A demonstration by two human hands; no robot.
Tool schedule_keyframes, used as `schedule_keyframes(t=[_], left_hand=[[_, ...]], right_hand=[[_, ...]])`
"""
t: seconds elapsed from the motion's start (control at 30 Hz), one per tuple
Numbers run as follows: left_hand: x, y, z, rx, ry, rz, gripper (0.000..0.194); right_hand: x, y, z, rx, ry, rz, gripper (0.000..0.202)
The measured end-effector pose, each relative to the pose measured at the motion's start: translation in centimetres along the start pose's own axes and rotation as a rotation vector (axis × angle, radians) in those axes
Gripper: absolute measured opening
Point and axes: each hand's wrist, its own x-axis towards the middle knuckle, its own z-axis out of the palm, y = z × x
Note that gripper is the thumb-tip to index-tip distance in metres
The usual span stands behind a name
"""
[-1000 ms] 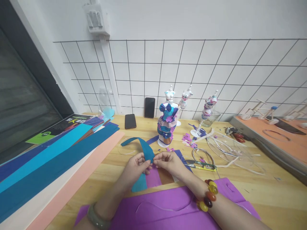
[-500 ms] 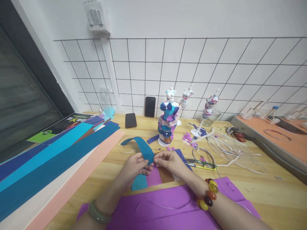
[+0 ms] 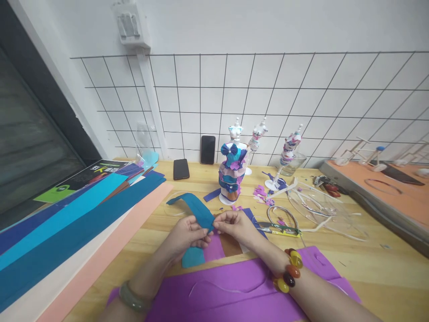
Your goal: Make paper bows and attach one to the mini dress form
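The teal strip (image 3: 197, 210), just below the frame's center, curves more flatly than a second ago. Left hand (image 3: 190, 233) and right hand (image 3: 233, 226) still pinch its near end between fingers. Beyond, the mannequin (image 3: 231, 176) stands on the desk (image 3: 150, 219).

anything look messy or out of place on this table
Mostly just clutter: purple scraps lie scattered near the rightmost mannequin, which appears to lean, though the camera angle may cause that. The teal strip between the left hand and right hand shows no clear damage, and no spill is visible.
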Motion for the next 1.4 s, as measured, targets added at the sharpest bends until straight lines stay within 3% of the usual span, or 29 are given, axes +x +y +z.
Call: schedule_keyframes(t=[0.73,1.1,1.4], left_hand=[[-0.19,0.48,0.07,0.008,-0.02,-0.039,0.027],[-0.58,0.9,0.37,0.02,-0.095,-0.016,0.036],[-0.02,0.09,0.55,0.013,0.002,-0.007,0.03]], right_hand=[[0.09,0.14,0.04,-0.012,0.006,0.01,0.028],[0.06,0.3,0.04,-0.024,0.019,-0.002,0.025],[0.08,0.4,0.25,-0.034,0.026,-0.012,0.022]])
